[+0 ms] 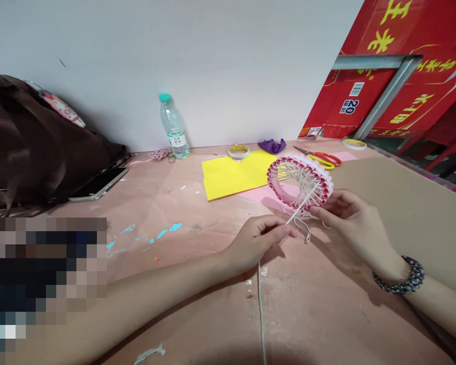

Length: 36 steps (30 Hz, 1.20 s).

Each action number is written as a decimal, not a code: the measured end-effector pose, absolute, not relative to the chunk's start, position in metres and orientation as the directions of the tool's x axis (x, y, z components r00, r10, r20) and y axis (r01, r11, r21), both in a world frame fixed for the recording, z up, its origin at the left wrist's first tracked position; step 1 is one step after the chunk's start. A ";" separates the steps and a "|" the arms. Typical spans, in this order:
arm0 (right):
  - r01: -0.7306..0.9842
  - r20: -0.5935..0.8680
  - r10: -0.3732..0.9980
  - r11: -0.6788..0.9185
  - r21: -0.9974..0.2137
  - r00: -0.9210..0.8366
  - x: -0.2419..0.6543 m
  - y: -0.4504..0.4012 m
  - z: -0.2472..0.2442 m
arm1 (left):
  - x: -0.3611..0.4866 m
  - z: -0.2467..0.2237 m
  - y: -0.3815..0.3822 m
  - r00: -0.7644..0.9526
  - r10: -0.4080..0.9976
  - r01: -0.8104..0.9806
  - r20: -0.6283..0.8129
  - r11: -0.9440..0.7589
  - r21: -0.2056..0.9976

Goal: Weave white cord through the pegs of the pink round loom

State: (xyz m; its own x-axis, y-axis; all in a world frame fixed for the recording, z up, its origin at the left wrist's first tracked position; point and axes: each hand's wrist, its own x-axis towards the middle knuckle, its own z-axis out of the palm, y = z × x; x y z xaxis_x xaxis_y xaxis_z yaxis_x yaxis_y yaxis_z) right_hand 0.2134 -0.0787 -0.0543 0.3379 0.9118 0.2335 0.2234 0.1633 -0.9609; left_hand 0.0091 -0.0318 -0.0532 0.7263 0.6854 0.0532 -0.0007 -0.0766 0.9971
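Observation:
A pink and white ring (275,188) with a scalloped edge is tilted up above the table, white yarn strung across its opening in many strands. My right hand (345,218) grips its lower right rim between thumb and fingers. Pinched in my left hand (264,238) is a white yarn strand (299,207), pulled taut from the ring down to the left. A length of the same yarn runs below that hand to the table's near edge. Loose yarn ends dangle under the ring. The fingers of my right hand behind the rim are partly hidden.
Behind the ring lie yellow paper (228,177), pink paper (258,195), a tape roll (238,151), purple cloth-like material (272,146) and scissors (327,159). A water bottle (174,126) stands by the wall. Left are a dark bag (41,147) and a tablet-like device (101,183). Red cartons (349,101) stand right.

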 end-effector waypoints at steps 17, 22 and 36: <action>0.172 0.161 0.939 0.113 -0.979 0.302 0.207 -0.080 -0.050 | 0.004 -0.058 -0.032 0.655 0.743 0.110 0.139 -0.275 0.955; 0.173 0.131 0.933 0.076 -0.982 0.336 0.209 -0.081 -0.045 | 0.003 -0.048 -0.031 0.747 0.604 0.111 0.278 -0.526 0.843; 0.146 0.131 0.963 0.098 -0.984 0.235 0.205 -0.085 -0.060 | -0.005 -0.054 -0.036 0.903 0.152 -0.110 0.401 -0.822 0.559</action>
State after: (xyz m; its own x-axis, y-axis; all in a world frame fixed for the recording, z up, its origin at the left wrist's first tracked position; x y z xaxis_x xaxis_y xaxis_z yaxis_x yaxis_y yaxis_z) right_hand 0.2047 -0.0854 -0.0602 0.2354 0.9630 0.1312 0.1458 0.0985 -0.9844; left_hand -0.0053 -0.0357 -0.0541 0.9034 0.1519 0.4009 -0.1100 -0.8216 0.5593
